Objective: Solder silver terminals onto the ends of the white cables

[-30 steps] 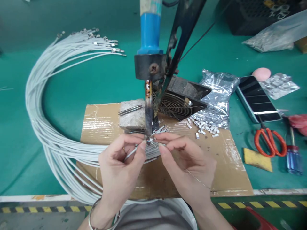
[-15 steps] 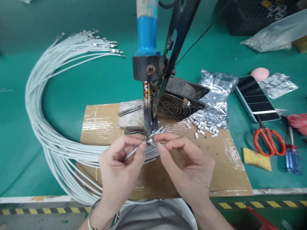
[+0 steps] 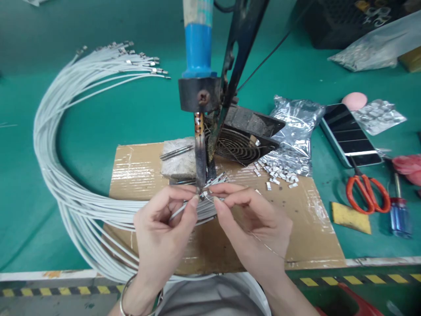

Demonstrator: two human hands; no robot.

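A blue-handled soldering iron [image 3: 198, 50] is clamped upright, its tip pointing down between my hands. My left hand [image 3: 167, 228] pinches the end of a white cable right at the iron's tip. My right hand [image 3: 256, 224] has thumb and forefinger closed on a thin solder wire [image 3: 268, 246], which trails back across the palm and reaches the tip area. Beneath my fingers lies a bundle of white cables [image 3: 49, 131] that curves round to the left. A small silvery part sits at the tip; its details are too small to tell.
Behind my hands, a black fan [image 3: 241, 142] stands beside a pale block [image 3: 177, 160] on cardboard [image 3: 312, 232]. Small metal pieces [image 3: 274, 173] lie by a silvery bag [image 3: 296, 127]. At right are a phone [image 3: 350, 134], orange scissors [image 3: 367, 193], a yellow sponge [image 3: 351, 217] and a screwdriver [image 3: 400, 217].
The whole view has shifted slightly, with the iron and objects appearing a little further left. Both hands keep almost the same pose and grip at the tip.
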